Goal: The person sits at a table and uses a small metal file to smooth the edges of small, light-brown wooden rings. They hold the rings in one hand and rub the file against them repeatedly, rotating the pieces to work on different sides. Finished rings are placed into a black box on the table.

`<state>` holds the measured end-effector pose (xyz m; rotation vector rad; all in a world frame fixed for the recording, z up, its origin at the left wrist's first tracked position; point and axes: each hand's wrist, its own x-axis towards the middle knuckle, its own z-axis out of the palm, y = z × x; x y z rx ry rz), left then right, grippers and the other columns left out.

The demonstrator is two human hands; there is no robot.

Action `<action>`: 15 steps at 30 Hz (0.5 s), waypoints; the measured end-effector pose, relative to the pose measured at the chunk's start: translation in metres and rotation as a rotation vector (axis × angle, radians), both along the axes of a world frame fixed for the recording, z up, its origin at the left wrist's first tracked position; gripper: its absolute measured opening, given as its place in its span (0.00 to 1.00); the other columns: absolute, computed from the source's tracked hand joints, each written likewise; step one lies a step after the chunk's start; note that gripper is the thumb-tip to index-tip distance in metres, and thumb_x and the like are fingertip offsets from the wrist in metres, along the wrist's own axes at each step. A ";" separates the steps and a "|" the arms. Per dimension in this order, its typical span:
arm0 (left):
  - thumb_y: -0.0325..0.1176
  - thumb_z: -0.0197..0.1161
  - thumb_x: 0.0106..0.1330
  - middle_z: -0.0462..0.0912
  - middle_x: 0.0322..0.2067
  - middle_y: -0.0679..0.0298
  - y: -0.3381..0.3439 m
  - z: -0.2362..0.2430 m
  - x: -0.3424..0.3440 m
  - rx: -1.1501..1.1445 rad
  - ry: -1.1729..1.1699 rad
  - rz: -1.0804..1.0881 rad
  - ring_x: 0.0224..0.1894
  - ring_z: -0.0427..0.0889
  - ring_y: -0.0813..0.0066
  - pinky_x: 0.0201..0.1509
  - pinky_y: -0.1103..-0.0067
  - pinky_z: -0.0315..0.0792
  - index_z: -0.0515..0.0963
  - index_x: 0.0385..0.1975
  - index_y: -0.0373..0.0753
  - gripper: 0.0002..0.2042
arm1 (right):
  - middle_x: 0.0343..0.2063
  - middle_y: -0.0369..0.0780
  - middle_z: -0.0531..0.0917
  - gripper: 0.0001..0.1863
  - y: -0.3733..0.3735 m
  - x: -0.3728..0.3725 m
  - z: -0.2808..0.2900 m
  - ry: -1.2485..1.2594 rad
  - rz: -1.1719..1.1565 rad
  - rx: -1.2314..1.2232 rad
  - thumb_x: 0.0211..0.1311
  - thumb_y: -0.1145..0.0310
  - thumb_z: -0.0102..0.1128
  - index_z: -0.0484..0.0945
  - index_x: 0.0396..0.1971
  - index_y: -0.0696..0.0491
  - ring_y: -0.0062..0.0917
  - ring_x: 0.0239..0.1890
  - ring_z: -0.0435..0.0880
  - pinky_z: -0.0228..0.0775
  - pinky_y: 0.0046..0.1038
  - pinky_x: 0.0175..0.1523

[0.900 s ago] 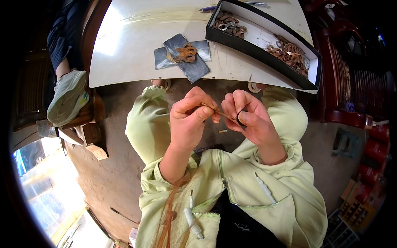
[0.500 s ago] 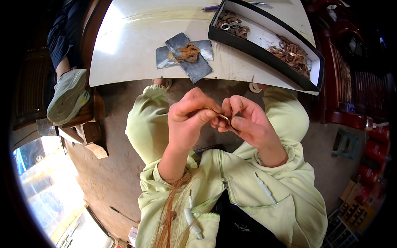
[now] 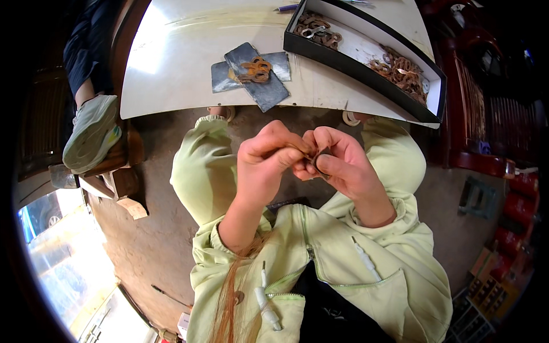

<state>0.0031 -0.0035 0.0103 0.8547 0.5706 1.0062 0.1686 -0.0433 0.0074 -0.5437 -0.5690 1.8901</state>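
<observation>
My left hand (image 3: 267, 157) and my right hand (image 3: 345, 163) meet in front of my lap, both closed in a pinch. Between the left thumb and forefinger is a small rusty metal piece, mostly covered by the fingers. My right thumb presses a thin, dark, bent scrap (image 3: 322, 159), perhaps sandpaper, against that piece. On the table's near side lie two crossed dark grey sheets (image 3: 265, 93), with several rusty ring-ended metal pieces (image 3: 255, 70) on top.
A long black box (image 3: 366, 73) with a white inside holds heaps of rusty metal pieces (image 3: 400, 73) on the white table (image 3: 171, 86). A purple pen (image 3: 286, 8) lies beside it. Another person's shoe (image 3: 91, 134) is at the left. A stool (image 3: 479, 197) stands at the right.
My fingers have drawn closer together, and the dark scrap now wraps up around the metal piece by my right thumb. The whole view has shifted slightly.
</observation>
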 end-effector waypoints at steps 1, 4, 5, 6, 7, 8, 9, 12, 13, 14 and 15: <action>0.20 0.61 0.58 0.73 0.28 0.62 -0.001 0.000 0.001 -0.064 -0.108 0.010 0.25 0.78 0.76 0.29 0.84 0.73 0.78 0.29 0.25 0.03 | 0.40 0.41 0.72 0.14 0.001 -0.002 -0.003 0.018 -0.001 0.059 0.60 0.72 0.60 0.61 0.26 0.53 0.23 0.44 0.77 0.75 0.29 0.52; 0.18 0.62 0.57 0.73 0.28 0.62 0.000 -0.003 0.000 -0.079 -0.224 0.021 0.25 0.78 0.76 0.29 0.84 0.73 0.79 0.29 0.25 0.03 | 0.40 0.41 0.71 0.14 -0.001 -0.003 0.000 -0.004 -0.007 0.083 0.60 0.73 0.59 0.60 0.26 0.53 0.25 0.43 0.78 0.76 0.30 0.50; 0.18 0.62 0.56 0.73 0.28 0.62 0.003 -0.004 -0.003 0.034 -0.124 0.008 0.25 0.78 0.76 0.29 0.84 0.73 0.79 0.29 0.25 0.03 | 0.40 0.41 0.71 0.14 -0.001 -0.002 0.005 -0.015 0.004 0.035 0.60 0.73 0.59 0.60 0.26 0.53 0.26 0.44 0.78 0.76 0.30 0.50; 0.18 0.62 0.56 0.73 0.28 0.62 0.003 -0.005 -0.004 0.141 -0.024 -0.008 0.25 0.78 0.76 0.29 0.84 0.73 0.79 0.29 0.25 0.03 | 0.40 0.41 0.71 0.14 -0.002 -0.001 0.007 -0.027 0.013 -0.016 0.60 0.73 0.60 0.60 0.26 0.53 0.26 0.44 0.78 0.75 0.29 0.50; 0.19 0.62 0.57 0.73 0.28 0.62 0.003 -0.005 -0.003 0.270 0.085 0.002 0.25 0.78 0.76 0.30 0.84 0.74 0.79 0.29 0.25 0.03 | 0.40 0.41 0.71 0.14 -0.002 0.000 0.006 -0.061 0.002 -0.014 0.60 0.73 0.59 0.60 0.26 0.53 0.27 0.44 0.78 0.75 0.29 0.50; 0.19 0.62 0.57 0.73 0.28 0.62 0.002 -0.006 -0.003 0.212 0.058 0.004 0.25 0.78 0.77 0.30 0.84 0.74 0.79 0.29 0.25 0.03 | 0.40 0.41 0.71 0.14 -0.001 0.000 0.005 -0.095 -0.009 -0.012 0.60 0.73 0.59 0.60 0.26 0.53 0.27 0.44 0.78 0.75 0.30 0.50; 0.19 0.62 0.57 0.73 0.28 0.62 0.001 -0.007 -0.002 0.155 0.030 0.006 0.25 0.78 0.77 0.30 0.84 0.73 0.79 0.29 0.26 0.03 | 0.40 0.41 0.71 0.14 -0.001 0.001 0.005 -0.130 -0.019 -0.010 0.60 0.73 0.59 0.60 0.26 0.53 0.27 0.44 0.78 0.75 0.30 0.50; 0.19 0.62 0.58 0.72 0.28 0.62 -0.001 -0.006 0.002 -0.122 -0.272 0.013 0.25 0.78 0.76 0.30 0.84 0.74 0.79 0.29 0.26 0.03 | 0.38 0.41 0.71 0.13 0.001 -0.003 0.005 -0.065 -0.041 0.138 0.61 0.74 0.57 0.60 0.26 0.54 0.26 0.43 0.78 0.77 0.30 0.48; 0.19 0.62 0.58 0.72 0.28 0.62 -0.001 -0.005 0.003 -0.231 -0.406 0.015 0.25 0.78 0.76 0.30 0.84 0.74 0.79 0.29 0.26 0.03 | 0.38 0.41 0.71 0.13 0.001 -0.004 0.006 -0.062 -0.046 0.154 0.61 0.74 0.57 0.60 0.26 0.54 0.25 0.42 0.78 0.78 0.30 0.49; 0.20 0.62 0.58 0.72 0.28 0.62 -0.001 -0.005 0.002 -0.182 -0.376 0.013 0.25 0.78 0.76 0.29 0.84 0.74 0.79 0.29 0.26 0.03 | 0.38 0.41 0.71 0.13 -0.001 -0.005 0.007 -0.058 -0.051 0.169 0.61 0.74 0.57 0.60 0.26 0.54 0.25 0.42 0.78 0.78 0.31 0.49; 0.21 0.62 0.58 0.72 0.28 0.63 -0.002 -0.007 0.002 -0.133 -0.347 0.011 0.25 0.78 0.76 0.29 0.83 0.74 0.78 0.29 0.26 0.03 | 0.38 0.41 0.70 0.13 -0.002 -0.006 0.006 -0.056 -0.055 0.183 0.61 0.74 0.57 0.60 0.26 0.54 0.25 0.41 0.79 0.78 0.31 0.49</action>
